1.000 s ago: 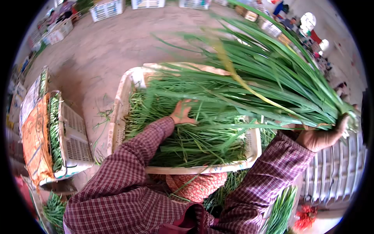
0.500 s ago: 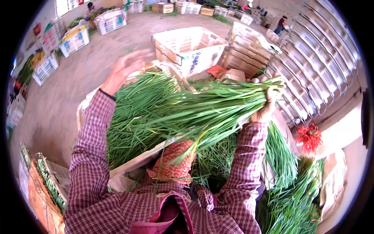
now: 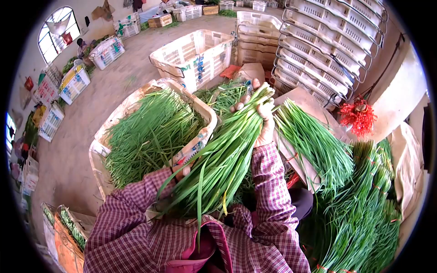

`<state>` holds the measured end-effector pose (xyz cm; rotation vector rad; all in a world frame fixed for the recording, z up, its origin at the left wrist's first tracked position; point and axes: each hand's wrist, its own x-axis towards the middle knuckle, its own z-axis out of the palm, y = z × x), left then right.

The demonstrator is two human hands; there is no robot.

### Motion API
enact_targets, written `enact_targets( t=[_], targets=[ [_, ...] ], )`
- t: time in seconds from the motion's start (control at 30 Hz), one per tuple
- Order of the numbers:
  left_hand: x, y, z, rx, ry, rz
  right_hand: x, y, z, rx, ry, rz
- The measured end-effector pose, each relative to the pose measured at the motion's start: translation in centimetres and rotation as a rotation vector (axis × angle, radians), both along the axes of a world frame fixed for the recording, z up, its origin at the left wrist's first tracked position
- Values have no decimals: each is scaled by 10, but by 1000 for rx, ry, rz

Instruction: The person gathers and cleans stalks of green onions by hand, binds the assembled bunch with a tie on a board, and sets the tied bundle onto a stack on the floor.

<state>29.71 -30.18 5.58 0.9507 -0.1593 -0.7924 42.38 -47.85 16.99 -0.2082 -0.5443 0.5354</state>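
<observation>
My right hand [image 3: 265, 122] is closed round the pale stem ends of a bunch of green chives [image 3: 223, 150]. The bunch slants down toward my lap, its long leaves fanned out. My left hand [image 3: 183, 172] is against the left side of these leaves; its fingers are mostly hidden under them. To the left, a white plastic crate [image 3: 210, 119] holds a heap of loose chives [image 3: 152, 132]. Another pile of chives [image 3: 314, 141] lies on a board [image 3: 293, 157], right of my right hand.
Tied chive bundles [image 3: 359, 214] lie at the lower right. Red ties [image 3: 358, 117] hang beside a tall stack of white crates [image 3: 325, 50]. Beyond my crate stands another white crate [image 3: 195, 57]. More crates and a person [image 3: 82, 48] are along the far wall.
My right hand has drawn the chives closer and left, turning the leaves down toward my lap. My left hand has come down from the air above the crate to the leaves.
</observation>
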Motion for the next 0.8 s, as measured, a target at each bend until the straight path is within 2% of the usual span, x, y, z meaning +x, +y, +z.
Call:
enact_targets(
  t=[0.13, 0.23, 0.27, 0.3, 0.37, 0.4, 0.43, 0.47, 0.57, 0.63, 0.7, 0.77, 0.8],
  targets=[
    [-45, -25, 12, -44, 58, 94, -5, -2, -5, -16, 38, 134],
    [-56, -30, 32, -1, 33, 225, 0, -17, -3, -254, 41, 152],
    [-57, -31, 37, 31, 11, 290, -1, -24, -5, -443, 132, 86],
    [-56, -32, 40, 66, -4, 445, -1, -24, -10, -487, 100, 8],
    [-51, -28, 47, 75, -92, 417, -2, -35, -19, -564, -49, -48],
    [-47, -29, 52, 30, -65, 444, 0, -35, -19, -713, -161, -162],
    [-48, -33, 58, 170, -82, 544, -10, -41, -20, -674, -227, -109],
    [-49, -35, 66, 175, -111, 537, -22, -46, -22, -700, -135, -47],
    [-51, -34, 73, 183, -131, 504, -28, -44, -67, -697, -61, -71],
    [-50, -30, 72, 191, -121, 478, -39, -56, -52, -684, -114, 76],
    [-51, -27, 74, 227, -161, 449, -50, -58, -27, -765, -101, 80],
    [-51, -21, 65, 250, -226, 463, -50, -57, -26, -848, -262, -15],
    [-52, -20, 67, 206, -204, 408, -52, -55, -23, -821, -254, -51]
  ],
)
